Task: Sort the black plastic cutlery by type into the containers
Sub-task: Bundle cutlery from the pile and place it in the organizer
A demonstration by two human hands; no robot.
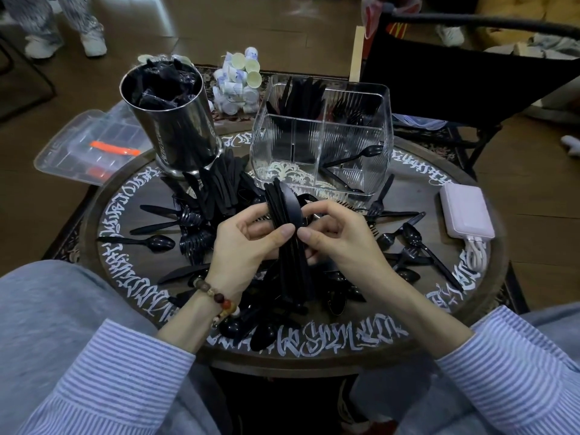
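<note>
Knives (290, 233) in both hands' fingers (284, 231)

Glossy black plastic cutlery (290, 246); shiny metal canister (175, 127); clear ribbed organizer (323, 136)

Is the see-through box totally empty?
No, the clear box already holds black cutlery: knives stand in a back compartment and a spoon leans in the front right one.

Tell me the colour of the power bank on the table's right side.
Pale pink power bank, clearest in the head view.
</note>
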